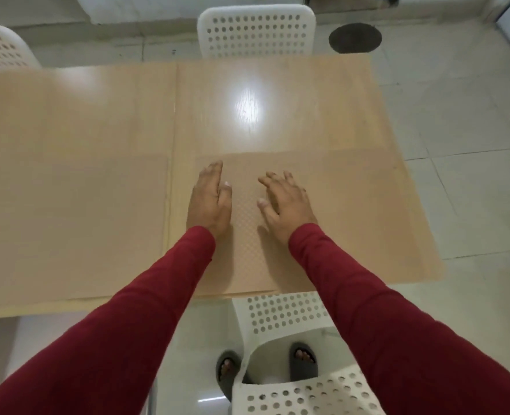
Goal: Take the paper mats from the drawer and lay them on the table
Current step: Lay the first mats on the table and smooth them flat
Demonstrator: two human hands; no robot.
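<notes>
A tan paper mat point(346, 211) with a fine dotted pattern lies flat on the near right part of the light wooden table point(83, 175). Its near edge reaches the table's front edge. My left hand point(210, 202) rests flat on the mat's left part, fingers straight and together. My right hand point(286, 202) lies on the mat beside it, fingers spread and slightly bent, holding nothing. The drawer is out of view.
A white perforated chair point(256, 31) stands at the far side of the table, another point(2, 49) at the far left, and a third point(289, 354) directly below me against the front edge. A dark round floor cover point(355, 38) lies beyond the table.
</notes>
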